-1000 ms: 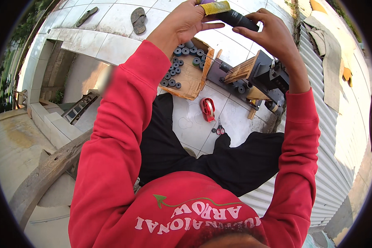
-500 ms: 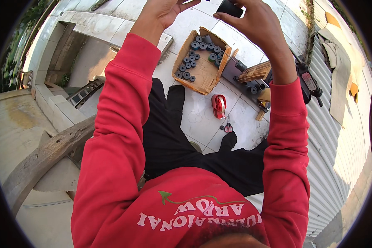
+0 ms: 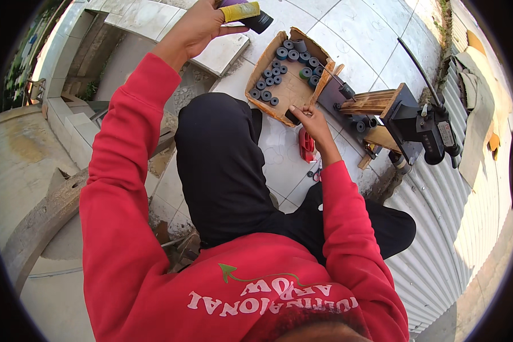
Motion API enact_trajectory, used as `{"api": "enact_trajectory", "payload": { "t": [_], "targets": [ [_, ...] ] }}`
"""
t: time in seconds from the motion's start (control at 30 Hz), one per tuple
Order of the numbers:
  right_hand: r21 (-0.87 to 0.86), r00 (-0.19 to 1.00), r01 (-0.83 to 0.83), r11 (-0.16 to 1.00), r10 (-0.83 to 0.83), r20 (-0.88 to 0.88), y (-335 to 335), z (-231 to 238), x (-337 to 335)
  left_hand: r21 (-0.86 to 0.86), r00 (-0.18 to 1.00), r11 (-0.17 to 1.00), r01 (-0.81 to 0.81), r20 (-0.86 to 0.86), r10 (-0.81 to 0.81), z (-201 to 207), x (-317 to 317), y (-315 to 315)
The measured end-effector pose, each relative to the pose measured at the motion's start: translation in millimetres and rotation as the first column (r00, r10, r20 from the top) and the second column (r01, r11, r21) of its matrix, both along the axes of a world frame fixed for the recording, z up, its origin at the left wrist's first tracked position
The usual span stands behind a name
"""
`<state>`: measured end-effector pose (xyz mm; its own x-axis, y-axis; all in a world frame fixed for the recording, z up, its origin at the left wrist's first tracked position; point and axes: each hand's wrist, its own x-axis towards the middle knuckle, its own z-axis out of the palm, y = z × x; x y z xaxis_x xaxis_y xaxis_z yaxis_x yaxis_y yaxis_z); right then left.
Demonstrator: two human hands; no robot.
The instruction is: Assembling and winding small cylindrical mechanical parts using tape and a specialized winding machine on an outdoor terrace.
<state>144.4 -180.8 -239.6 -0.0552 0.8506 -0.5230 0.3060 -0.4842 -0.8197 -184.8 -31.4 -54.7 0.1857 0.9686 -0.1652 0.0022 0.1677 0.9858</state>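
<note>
Around the view's centre, a corrugated sheet [image 3: 433,245] spreads at four o'clock, and a black machine [image 3: 417,126] stands between two and three. Toward half past twelve, a cardboard box [image 3: 295,91] holds many dark rolls [image 3: 281,53]. The left hand [image 3: 201,27], at eleven, is clamped on a black cylinder [image 3: 260,23] with a yellow strip [image 3: 239,12] across it. The right hand [image 3: 315,124], toward two, nearly overlaps a red tape dispenser [image 3: 305,146] and pinches a small black piece [image 3: 292,117] at one o'clock, by the box's near wall; whether they touch, I cannot tell.
</note>
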Motion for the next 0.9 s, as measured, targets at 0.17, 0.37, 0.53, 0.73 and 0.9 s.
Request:
{"api": "enact_trajectory", "payload": {
  "t": [0.17,0.37,0.53,0.73,0.9],
  "targets": [
    [0.040,0.831,-0.377,0.925,0.319,0.456,77.5,3.9,-14.9,-0.184,0.980,0.968,-0.171,-0.136,0.147,-125.6,21.7,-31.6],
    [0.081,0.349,-0.756,0.650,0.294,0.890,180.7,-16.4,-42.8,-0.103,0.941,0.939,-0.328,-0.121,0.315,-219.9,52.2,-64.0],
    [-0.047,0.134,-0.826,0.562,0.276,0.952,218.2,-67.0,-45.8,0.041,0.885,0.936,-0.350,-0.311,0.345,-252.8,76.6,-49.1],
    [-0.065,0.077,-0.852,0.520,0.248,0.966,218.0,-94.1,-44.8,0.137,0.842,0.848,-0.512,-0.114,0.527,-277.0,98.7,-37.3],
    [-0.020,0.108,-0.864,0.502,0.225,0.968,217.8,-91.8,-41.8,0.150,0.851,0.856,-0.494,-0.121,0.512,-281.6,108.5,-42.4]
  ]
}}
